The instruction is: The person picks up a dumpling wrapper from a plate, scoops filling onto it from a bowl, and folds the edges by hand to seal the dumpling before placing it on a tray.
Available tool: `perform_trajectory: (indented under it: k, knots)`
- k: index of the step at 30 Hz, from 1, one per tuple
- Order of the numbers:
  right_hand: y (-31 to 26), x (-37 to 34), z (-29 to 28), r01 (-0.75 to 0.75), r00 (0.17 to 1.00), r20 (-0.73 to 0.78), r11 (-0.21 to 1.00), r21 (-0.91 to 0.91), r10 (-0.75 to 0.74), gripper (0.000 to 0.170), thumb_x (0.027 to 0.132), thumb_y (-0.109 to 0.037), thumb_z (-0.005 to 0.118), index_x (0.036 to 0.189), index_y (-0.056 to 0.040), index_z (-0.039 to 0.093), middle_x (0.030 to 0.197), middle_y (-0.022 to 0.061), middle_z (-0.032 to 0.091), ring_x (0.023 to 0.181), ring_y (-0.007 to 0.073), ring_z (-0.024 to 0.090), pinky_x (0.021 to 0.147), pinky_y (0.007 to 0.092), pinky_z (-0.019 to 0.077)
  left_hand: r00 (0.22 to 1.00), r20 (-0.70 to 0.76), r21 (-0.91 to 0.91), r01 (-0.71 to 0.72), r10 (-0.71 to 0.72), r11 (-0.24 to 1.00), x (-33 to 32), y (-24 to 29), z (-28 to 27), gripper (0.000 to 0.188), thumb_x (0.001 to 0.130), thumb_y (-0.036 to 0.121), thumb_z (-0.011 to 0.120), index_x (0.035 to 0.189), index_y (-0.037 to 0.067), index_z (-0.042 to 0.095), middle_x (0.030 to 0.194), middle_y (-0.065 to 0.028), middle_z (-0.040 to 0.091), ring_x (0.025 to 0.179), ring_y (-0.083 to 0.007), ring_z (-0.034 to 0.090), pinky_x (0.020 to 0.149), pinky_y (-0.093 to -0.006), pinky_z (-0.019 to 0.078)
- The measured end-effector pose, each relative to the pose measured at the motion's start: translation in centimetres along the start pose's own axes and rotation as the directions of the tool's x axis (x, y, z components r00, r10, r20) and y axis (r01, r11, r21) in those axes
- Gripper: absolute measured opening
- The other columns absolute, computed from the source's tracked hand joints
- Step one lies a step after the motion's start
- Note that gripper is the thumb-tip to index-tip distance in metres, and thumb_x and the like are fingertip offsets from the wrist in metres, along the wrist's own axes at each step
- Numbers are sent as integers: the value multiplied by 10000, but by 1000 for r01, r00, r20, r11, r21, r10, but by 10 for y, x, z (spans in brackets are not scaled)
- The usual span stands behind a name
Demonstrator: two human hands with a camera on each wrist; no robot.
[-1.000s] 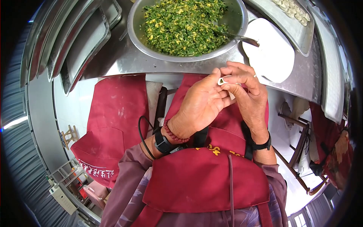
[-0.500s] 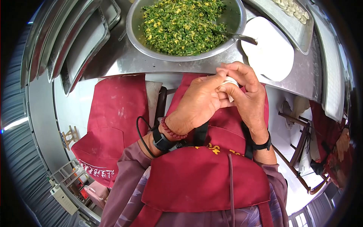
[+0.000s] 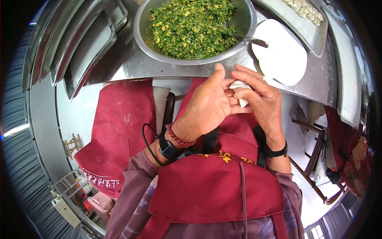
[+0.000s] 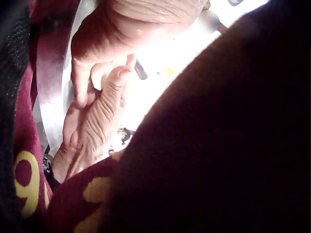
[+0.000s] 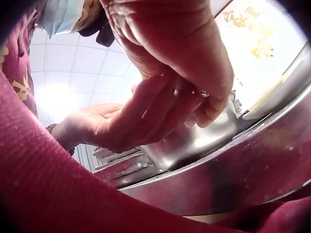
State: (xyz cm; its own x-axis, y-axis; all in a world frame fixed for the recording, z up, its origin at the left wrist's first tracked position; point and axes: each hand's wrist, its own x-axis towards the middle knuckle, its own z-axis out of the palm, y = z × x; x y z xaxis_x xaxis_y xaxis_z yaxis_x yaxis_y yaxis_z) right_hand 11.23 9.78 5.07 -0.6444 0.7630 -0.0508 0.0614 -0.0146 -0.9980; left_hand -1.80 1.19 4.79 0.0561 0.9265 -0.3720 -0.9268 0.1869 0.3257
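A small white folded piece of dough (image 3: pixel 240 85) lies between the two hands in the head view, with a pointed white end showing below the right thumb. The right hand (image 3: pixel 266 102) pinches it between thumb and fingers. Palm up, the left hand (image 3: pixel 210 101) has its thumb raised away from the dough, and its fingers reach under the dough and the right hand. In the left wrist view the right hand (image 4: pixel 97 119) shows below the left; the dough is mostly hidden there. The right wrist view shows the left hand (image 5: pixel 90 128) behind the right hand (image 5: pixel 170 63).
A steel bowl (image 3: pixel 143 44) of chopped green and yellow filling stands beyond the hands, a spoon handle (image 3: pixel 254 40) over its rim. Right of it lies a white sheet or board (image 3: pixel 283 55). A tray (image 3: pixel 318 46) holds small dough pieces (image 3: pixel 306 12). Empty trays (image 3: pixel 93 47) stand left.
The left thumb has lifted off the dough, and the left palm has opened. More of the white dough shows under the right fingers, which keep their pinch.
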Motion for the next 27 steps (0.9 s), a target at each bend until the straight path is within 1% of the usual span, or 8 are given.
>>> perform_trajectory:
  k: [5,8,11,14,17,23,26,27]
  knots:
    - [2,4,-4,298,954,129,903,-309,-270,126,811,-59,706,930,-76,744,1038,32,721,1204,236,561,955,338,478,1000,-24,34,-7,8,999,1,-2,5,651,1014,567,247,1315,18,427,1271,-145,536,1213,-310,534,1050,-556,399]
    - [6,3,-3,246,968,99,945,-215,-230,116,823,-68,697,928,-81,744,1026,21,724,1195,235,568,956,332,472,1000,-6,47,20,-20,999,3,-5,0,657,1016,566,233,1337,20,407,1292,-148,523,1217,-310,531,1048,-554,399]
    - [8,0,-3,207,977,95,954,-215,-191,120,827,-59,690,934,-71,742,1035,23,723,1196,246,569,971,341,466,1000,-14,54,8,-8,998,4,-6,2,661,1014,571,232,1327,20,419,1297,-139,523,1224,-303,526,1044,-552,402]
    - [5,3,-6,218,971,135,962,-161,-198,134,825,-49,688,944,-70,744,1049,29,722,1198,252,569,977,348,467,1000,-21,44,-10,11,999,2,-6,2,667,1010,578,234,1320,20,428,1298,-129,526,1221,-291,527,1044,-547,403]
    - [2,2,-7,124,992,45,987,-100,-120,142,821,-55,693,952,-72,746,1056,36,722,1205,258,566,989,353,461,1000,16,-23,10,-10,1000,3,-5,4,658,1008,580,240,1299,27,445,1287,-122,535,1207,-281,536,1041,-544,406]
    - [7,4,-6,240,970,109,934,-265,-219,156,822,-37,683,957,-80,749,1045,38,726,1201,258,571,999,353,452,1000,9,18,-18,17,1000,6,-9,2,641,1011,575,240,1293,40,449,1294,-123,527,1206,-270,534,1049,-538,400]
    - [12,3,-8,248,968,107,924,-291,-226,158,816,-36,689,956,-75,751,1052,43,725,1195,256,579,1001,351,452,1000,-9,8,-5,6,1000,6,-10,0,639,1010,577,240,1290,42,450,1284,-122,531,1210,-262,528,1057,-541,392]
    - [11,3,-8,212,977,80,948,-239,-198,156,815,-36,692,955,-72,751,1052,48,725,1195,256,580,1003,353,450,1000,-25,2,-9,9,1000,6,-10,3,641,1009,578,242,1287,39,450,1280,-122,533,1209,-261,528,1060,-543,388]
